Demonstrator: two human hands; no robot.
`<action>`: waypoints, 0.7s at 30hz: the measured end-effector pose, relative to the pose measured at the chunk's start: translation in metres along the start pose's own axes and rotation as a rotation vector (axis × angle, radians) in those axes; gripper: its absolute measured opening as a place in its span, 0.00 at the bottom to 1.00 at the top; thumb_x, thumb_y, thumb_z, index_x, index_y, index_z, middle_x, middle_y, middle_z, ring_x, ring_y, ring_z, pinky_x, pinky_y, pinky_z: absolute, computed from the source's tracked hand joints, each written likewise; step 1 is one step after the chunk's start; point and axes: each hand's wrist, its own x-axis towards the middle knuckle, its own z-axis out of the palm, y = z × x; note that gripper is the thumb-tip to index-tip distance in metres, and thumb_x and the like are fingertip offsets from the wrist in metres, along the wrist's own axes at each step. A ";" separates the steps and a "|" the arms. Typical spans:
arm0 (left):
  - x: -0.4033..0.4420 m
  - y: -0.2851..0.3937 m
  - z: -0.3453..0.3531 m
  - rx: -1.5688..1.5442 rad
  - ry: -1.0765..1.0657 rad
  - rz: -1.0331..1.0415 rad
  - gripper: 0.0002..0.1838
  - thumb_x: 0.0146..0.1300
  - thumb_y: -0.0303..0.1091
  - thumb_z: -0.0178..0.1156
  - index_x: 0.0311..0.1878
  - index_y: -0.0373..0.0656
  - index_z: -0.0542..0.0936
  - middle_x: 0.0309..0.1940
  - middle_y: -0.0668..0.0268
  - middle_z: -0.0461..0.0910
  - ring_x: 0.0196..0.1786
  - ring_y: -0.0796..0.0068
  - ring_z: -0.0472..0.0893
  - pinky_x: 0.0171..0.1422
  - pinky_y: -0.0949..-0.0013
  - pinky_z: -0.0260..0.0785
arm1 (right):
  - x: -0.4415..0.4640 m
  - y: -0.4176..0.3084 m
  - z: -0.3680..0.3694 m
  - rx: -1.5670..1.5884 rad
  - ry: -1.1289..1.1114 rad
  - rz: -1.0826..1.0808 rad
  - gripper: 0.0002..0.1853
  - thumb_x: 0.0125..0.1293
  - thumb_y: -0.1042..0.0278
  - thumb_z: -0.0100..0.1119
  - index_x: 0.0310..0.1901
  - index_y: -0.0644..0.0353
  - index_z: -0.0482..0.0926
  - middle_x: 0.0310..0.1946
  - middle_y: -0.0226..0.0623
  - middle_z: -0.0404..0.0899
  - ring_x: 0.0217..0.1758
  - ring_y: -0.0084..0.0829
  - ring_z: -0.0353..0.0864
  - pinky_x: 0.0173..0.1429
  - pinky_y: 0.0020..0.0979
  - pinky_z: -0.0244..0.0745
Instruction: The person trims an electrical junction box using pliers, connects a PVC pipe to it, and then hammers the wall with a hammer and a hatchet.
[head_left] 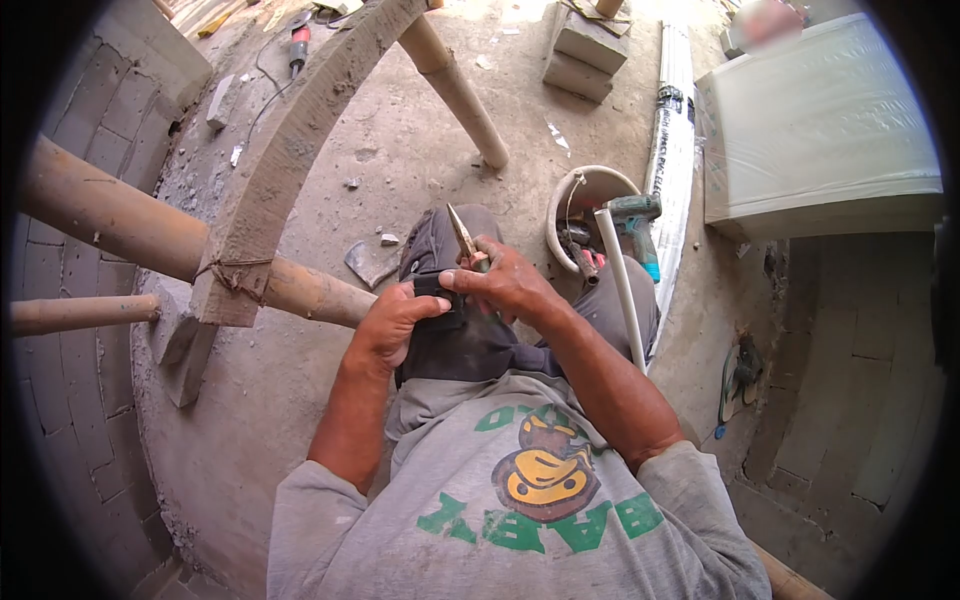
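Above my lap, my left hand (pixel 392 322) is closed around the lower left side of a small black object (pixel 432 288). My right hand (pixel 508 283) meets it from the right, its thumb on the object's upper edge. Pliers with a pointed metal nose (pixel 460 230) stick up out of my right hand, tip toward the upper left. The fingers of my right hand curl around them. What the black object is I cannot make out. A thin white pipe (pixel 622 285) leans beside my right knee.
A bucket (pixel 556 215) with tools and a teal power drill (pixel 636 222) stands right of my knees. Bamboo poles (pixel 110 215) and a curved wooden board (pixel 285 150) cross the left side. Wrapped white pipes (pixel 672 150), concrete blocks (pixel 586 52) and a plastic-covered box (pixel 820 120) lie farther off.
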 end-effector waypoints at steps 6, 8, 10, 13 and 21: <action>-0.005 0.004 0.006 0.037 0.022 -0.005 0.16 0.61 0.28 0.63 0.52 0.35 0.80 0.42 0.66 0.84 0.43 0.78 0.82 0.53 0.74 0.74 | -0.001 0.000 0.001 0.011 0.006 0.006 0.25 0.55 0.46 0.74 0.37 0.55 0.70 0.19 0.27 0.70 0.17 0.20 0.68 0.15 0.25 0.59; -0.002 -0.002 0.000 0.052 0.049 -0.003 0.15 0.62 0.28 0.62 0.52 0.36 0.80 0.42 0.66 0.84 0.43 0.79 0.82 0.52 0.74 0.74 | -0.001 -0.001 0.001 0.009 0.004 -0.003 0.25 0.55 0.46 0.74 0.37 0.55 0.70 0.19 0.27 0.71 0.17 0.19 0.68 0.15 0.25 0.59; 0.000 -0.006 -0.005 0.060 0.060 -0.002 0.15 0.63 0.29 0.61 0.52 0.36 0.80 0.41 0.66 0.84 0.42 0.79 0.82 0.51 0.74 0.74 | -0.002 -0.001 0.000 0.012 0.001 -0.012 0.25 0.55 0.46 0.74 0.37 0.55 0.70 0.19 0.27 0.71 0.17 0.19 0.68 0.15 0.25 0.59; 0.000 -0.005 -0.003 0.062 0.021 0.027 0.15 0.63 0.29 0.61 0.52 0.36 0.81 0.41 0.66 0.84 0.42 0.79 0.82 0.50 0.74 0.74 | 0.000 0.001 0.001 -0.002 -0.004 -0.008 0.25 0.55 0.46 0.74 0.38 0.56 0.71 0.19 0.26 0.71 0.17 0.19 0.69 0.16 0.25 0.59; -0.001 0.001 0.003 0.060 0.019 -0.002 0.16 0.62 0.29 0.63 0.52 0.36 0.81 0.42 0.66 0.84 0.42 0.78 0.82 0.53 0.73 0.74 | -0.001 0.001 -0.001 0.009 -0.002 0.020 0.25 0.55 0.46 0.74 0.38 0.56 0.71 0.20 0.27 0.71 0.18 0.20 0.69 0.16 0.25 0.60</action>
